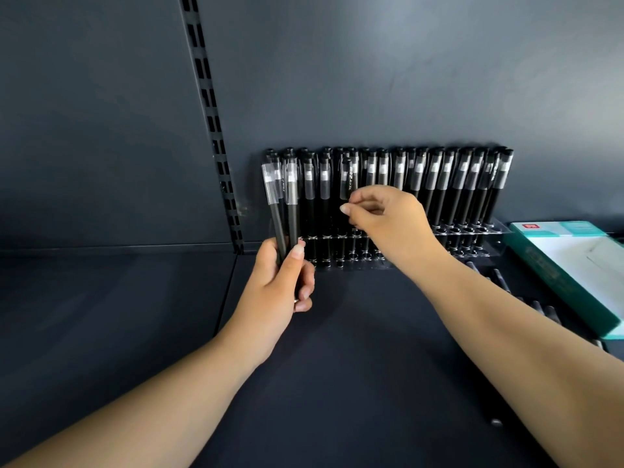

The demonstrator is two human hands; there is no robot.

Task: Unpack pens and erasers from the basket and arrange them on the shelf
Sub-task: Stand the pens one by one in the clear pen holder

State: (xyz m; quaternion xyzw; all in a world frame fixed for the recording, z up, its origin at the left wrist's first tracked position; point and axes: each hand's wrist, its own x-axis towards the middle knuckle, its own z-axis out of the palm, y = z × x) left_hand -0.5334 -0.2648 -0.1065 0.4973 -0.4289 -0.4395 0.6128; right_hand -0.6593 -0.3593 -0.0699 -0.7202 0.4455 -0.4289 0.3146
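Note:
Several black pens with clear caps stand upright in a clear acrylic holder (479, 231) at the back of the dark shelf (354, 332). My left hand (280, 282) grips two black pens (287, 211) by their lower ends, upright, at the holder's left end. My right hand (388, 221) reaches in front of the holder's middle, thumb and forefinger pinched close beside one standing pen (347, 179). Whether those fingers touch that pen is unclear. No basket or erasers are in view.
A green and white box (570, 265) lies on the shelf at the right, with more black pens (540, 309) loose beside it. A slotted metal upright (212, 123) runs up the dark back wall at the left.

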